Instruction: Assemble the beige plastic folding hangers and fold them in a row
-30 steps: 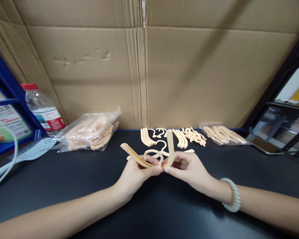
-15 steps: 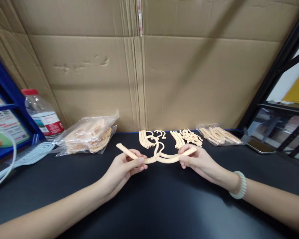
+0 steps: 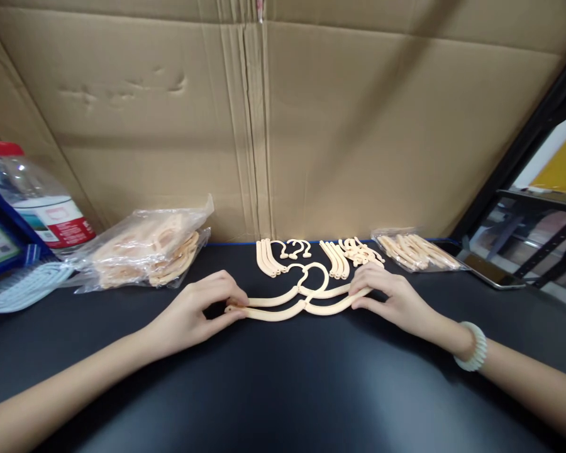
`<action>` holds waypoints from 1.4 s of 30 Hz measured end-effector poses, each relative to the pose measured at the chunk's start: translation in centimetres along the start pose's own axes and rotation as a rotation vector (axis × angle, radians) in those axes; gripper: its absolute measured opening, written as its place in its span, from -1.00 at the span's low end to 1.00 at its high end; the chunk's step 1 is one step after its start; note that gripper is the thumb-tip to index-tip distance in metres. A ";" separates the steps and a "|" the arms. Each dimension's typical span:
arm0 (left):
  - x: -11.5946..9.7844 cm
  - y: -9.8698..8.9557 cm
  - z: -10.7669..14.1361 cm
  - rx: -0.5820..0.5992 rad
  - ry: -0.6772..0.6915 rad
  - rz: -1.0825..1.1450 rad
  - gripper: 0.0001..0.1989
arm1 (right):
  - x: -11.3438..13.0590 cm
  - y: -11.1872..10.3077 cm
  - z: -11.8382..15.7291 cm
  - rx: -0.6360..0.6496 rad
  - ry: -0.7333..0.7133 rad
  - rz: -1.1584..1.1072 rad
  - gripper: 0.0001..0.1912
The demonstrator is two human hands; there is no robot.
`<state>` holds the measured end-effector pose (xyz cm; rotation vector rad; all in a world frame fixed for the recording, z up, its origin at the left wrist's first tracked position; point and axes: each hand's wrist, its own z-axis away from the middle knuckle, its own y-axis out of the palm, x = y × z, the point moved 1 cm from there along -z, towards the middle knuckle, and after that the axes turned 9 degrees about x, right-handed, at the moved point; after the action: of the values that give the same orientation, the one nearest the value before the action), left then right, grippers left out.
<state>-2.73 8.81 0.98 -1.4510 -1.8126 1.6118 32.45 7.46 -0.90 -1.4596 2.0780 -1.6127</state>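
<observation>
Two beige clothes hangers lie one in front of the other at the middle of the black table, their hooks pointing away from me. My left hand [image 3: 200, 311] is closed at their left ends, with the thumb at the front hanger [image 3: 276, 314] and the fingers over the end of the rear hanger [image 3: 276, 299]. At the right ends, my right hand [image 3: 389, 296] pinches the front hanger's arm, its fingers also covering the rear one's tip. The front hanger's large curved hook overlaps the rear hanger.
Behind the hangers lie curved hanger arms [image 3: 265, 258], loose hooks [image 3: 298, 248], more arms [image 3: 334, 259] and a pile of small parts [image 3: 361, 251]. Plastic bags of beige parts [image 3: 144, 248] [image 3: 415, 250], a phone [image 3: 488, 274], a hairbrush [image 3: 28, 286] and a bottle [image 3: 51, 211] stand around. Cardboard [image 3: 358, 126] walls the back.
The front hanger has come down from a tilted hold to lie alongside the rear one. My left hand has slid outward to the left ends; my right hand stays near the right ends. The view has shifted.
</observation>
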 end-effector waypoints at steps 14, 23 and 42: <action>-0.7 0.5 0.2 -0.008 0.027 -0.182 -0.89 | -0.2 0.6 0.2 0.030 0.058 0.068 -0.90; 0.3 1.1 0.1 -0.030 -0.026 -0.131 -0.88 | -0.1 0.6 0.1 0.019 0.079 0.058 -0.91; 0.6 1.7 0.0 -0.100 -0.041 -0.219 -0.86 | -0.6 1.0 -0.4 -0.055 0.070 0.097 -0.89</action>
<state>-2.23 8.99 -0.70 -1.2167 -2.0229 1.4719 31.97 8.12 -1.77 -1.3135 2.2108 -1.6044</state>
